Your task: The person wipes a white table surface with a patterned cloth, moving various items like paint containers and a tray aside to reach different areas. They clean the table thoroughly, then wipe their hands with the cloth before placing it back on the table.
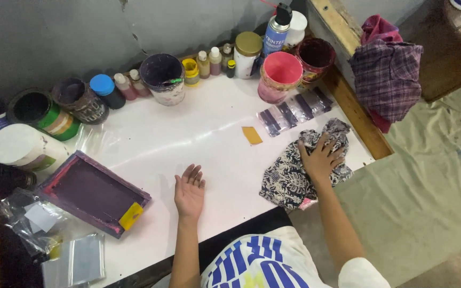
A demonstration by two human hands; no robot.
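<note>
White laminate covered the worktable [198, 138], set against a cracked grey wall [81, 32] and edged on the far side by a wooden beam [356, 114]. From the head camera, the person's right hand [320, 156] pressed flat, fingers spread, on a patterned dark rag [294, 173] at the table's near corner. The left hand [189, 192] rested palm up, fingers loosely open and holding nothing, beside a purple-stained screen frame [94, 193]. Paint pots [162, 77] and small bottles [209, 63] lined the wall; a pale sheet [433, 176] covered the floor.
</note>
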